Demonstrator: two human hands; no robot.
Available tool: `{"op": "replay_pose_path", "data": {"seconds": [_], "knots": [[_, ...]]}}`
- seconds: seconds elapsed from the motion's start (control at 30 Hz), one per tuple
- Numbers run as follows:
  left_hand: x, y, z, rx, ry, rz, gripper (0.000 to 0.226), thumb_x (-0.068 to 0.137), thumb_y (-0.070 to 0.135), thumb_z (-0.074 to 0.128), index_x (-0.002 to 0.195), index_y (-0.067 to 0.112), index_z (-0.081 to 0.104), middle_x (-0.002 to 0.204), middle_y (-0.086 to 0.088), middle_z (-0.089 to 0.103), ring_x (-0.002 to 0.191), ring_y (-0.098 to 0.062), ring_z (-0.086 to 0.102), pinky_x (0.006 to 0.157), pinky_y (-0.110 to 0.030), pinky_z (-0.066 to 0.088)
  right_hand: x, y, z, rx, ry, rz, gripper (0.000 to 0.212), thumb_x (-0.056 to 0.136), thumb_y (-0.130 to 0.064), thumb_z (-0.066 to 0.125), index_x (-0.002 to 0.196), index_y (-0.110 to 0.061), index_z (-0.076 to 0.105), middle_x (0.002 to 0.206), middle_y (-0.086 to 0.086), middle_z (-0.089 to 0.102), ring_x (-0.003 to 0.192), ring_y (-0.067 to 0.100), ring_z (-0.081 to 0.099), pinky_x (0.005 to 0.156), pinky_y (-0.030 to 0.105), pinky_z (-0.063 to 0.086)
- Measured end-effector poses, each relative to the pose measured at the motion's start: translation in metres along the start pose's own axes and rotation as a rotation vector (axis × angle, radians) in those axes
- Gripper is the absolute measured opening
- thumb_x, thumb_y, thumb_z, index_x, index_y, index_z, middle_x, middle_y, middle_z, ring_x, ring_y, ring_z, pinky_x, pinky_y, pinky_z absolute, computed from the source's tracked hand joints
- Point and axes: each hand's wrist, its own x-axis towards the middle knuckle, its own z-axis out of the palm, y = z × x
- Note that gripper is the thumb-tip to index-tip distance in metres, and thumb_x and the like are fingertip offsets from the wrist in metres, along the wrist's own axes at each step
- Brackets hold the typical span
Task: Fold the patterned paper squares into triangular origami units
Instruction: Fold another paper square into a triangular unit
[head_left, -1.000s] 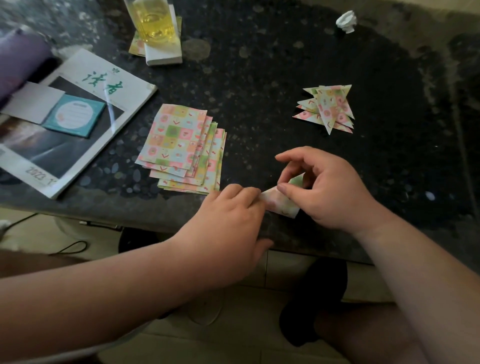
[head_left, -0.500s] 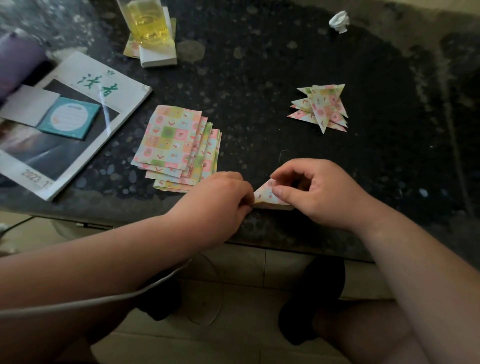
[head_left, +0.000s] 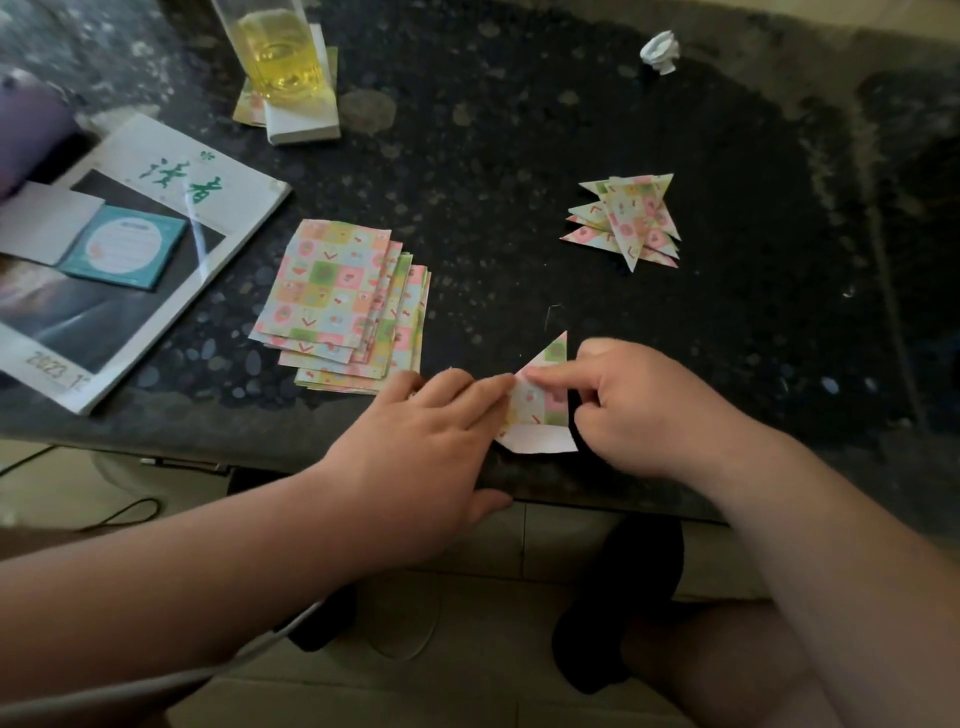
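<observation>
Head view showed both forearms reaching in from the near edge, and the half-folded paper (head_left: 540, 405) lay between the two hands, right at the near rim of the dark stone table (head_left: 519, 156). The left hand (head_left: 431, 431) lay flat and open. Its straight fingertips pressed the paper's left edge and its thumb hung over the rim. The right hand (head_left: 644, 410) came from the other side with one finger stretched straight across the patterned face, pinning it. Its other fingers were curled beside the paper's right edge, and no grip on the sheet could be seen.

The piece ran near to far, with a plain white flap at the near end and a patterned point at the far end. Both hands therefore met it crosswise to its long axis. The next crease probably turned on that: either the white flap would go up and away from the body, or the sides would close along the axis. Each hand already touched its own side.

Just beyond the left hand sat the fanned stack of patterned squares (head_left: 337, 301), still unfolded. Farther off, on the right hand's side and well apart from it, lay the pile of finished triangular units (head_left: 631, 221).
</observation>
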Motion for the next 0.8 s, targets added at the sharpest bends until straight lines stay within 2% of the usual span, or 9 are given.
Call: {"op": "replay_pose_path", "data": {"seconds": [0.07,0.17,0.2,0.27,0.47,0.53,0.6,0.7,0.8], "knots": [[0.002,0.001,0.000,-0.009,0.006,0.019,0.082,0.093,0.070,0.029,0.156,0.018,0.036,0.163,0.005,0.032,0.143,-0.019,0.033,0.112,-0.046,0.035,-0.005,-0.005,0.001,-0.116,-0.043,0.041,0.067,0.093,-0.018,0.046,0.146,-0.058,0.043,0.101,-0.015,0.047,0.102,0.014,0.051,0.085,0.038,0.053],[0.008,0.000,-0.004,-0.032,0.025,0.027,0.076,0.096,0.066,0.026,0.160,0.024,0.026,0.166,0.011,0.021,0.149,-0.014,0.020,0.120,-0.045,0.022,-0.007,-0.010,-0.009,-0.193,-0.026,0.203,0.082,0.090,-0.015,0.046,0.149,-0.067,0.023,0.138,-0.008,0.053,0.121,0.021,0.054,0.085,0.039,0.056],[0.010,-0.001,-0.005,-0.038,0.024,0.031,0.074,0.097,0.065,0.027,0.160,0.026,0.025,0.166,0.013,0.020,0.150,-0.013,0.018,0.120,-0.045,0.020,-0.007,-0.011,-0.012,-0.188,-0.020,0.247,0.085,0.090,-0.014,0.046,0.149,-0.069,0.020,0.149,-0.006,0.049,0.126,0.022,0.053,0.085,0.039,0.057],[0.011,-0.002,-0.004,-0.048,0.028,0.033,0.069,0.100,0.062,0.031,0.160,0.028,0.027,0.165,0.015,0.022,0.149,-0.012,0.019,0.121,-0.046,0.019,-0.007,-0.015,-0.014,-0.180,-0.015,0.293,0.084,0.092,-0.013,0.047,0.149,-0.068,0.019,0.157,-0.007,0.044,0.131,0.023,0.052,0.084,0.039,0.059],[0.010,-0.005,-0.002,-0.004,0.017,0.060,0.067,0.104,0.057,0.031,0.162,0.027,0.019,0.168,0.014,0.013,0.154,-0.012,0.006,0.124,-0.049,0.011,-0.002,-0.027,-0.015,-0.259,0.024,0.315,0.074,0.094,-0.024,0.052,0.155,-0.056,0.026,0.158,-0.004,0.043,0.138,0.026,0.047,0.093,0.044,0.055],[0.010,-0.006,-0.001,-0.012,0.038,0.069,0.065,0.104,0.055,0.033,0.161,0.027,0.021,0.168,0.013,0.015,0.154,-0.012,0.007,0.123,-0.049,0.012,0.001,-0.032,-0.011,-0.293,0.006,0.318,0.075,0.094,-0.027,0.054,0.158,-0.050,0.023,0.159,-0.003,0.042,0.140,0.026,0.045,0.096,0.044,0.054],[0.012,-0.008,0.004,-0.042,0.087,0.061,0.059,0.104,0.052,0.037,0.158,0.028,0.031,0.165,0.014,0.024,0.152,-0.013,0.016,0.121,-0.048,0.017,0.003,-0.034,-0.008,-0.309,0.004,0.287,0.072,0.095,-0.033,0.056,0.159,-0.044,0.026,0.156,-0.003,0.043,0.139,0.025,0.045,0.099,0.045,0.053],[0.016,-0.011,0.011,-0.082,0.221,0.069,0.040,0.099,0.038,0.054,0.138,0.029,0.059,0.147,0.015,0.049,0.135,-0.014,0.043,0.109,-0.046,0.032,0.003,-0.028,-0.012,-0.232,0.035,0.050,0.054,0.095,-0.031,0.061,0.148,-0.036,0.050,0.141,-0.007,0.047,0.133,0.018,0.047,0.104,0.040,0.049],[0.020,-0.015,0.010,-0.125,0.265,0.068,0.030,0.096,0.029,0.061,0.125,0.035,0.069,0.139,0.016,0.056,0.127,-0.013,0.049,0.101,-0.041,0.028,0.001,-0.021,-0.018,0.001,-0.029,-0.178,0.037,0.089,-0.019,0.065,0.123,-0.035,0.069,0.125,-0.018,0.054,0.120,0.004,0.052,0.097,0.025,0.048]]}}
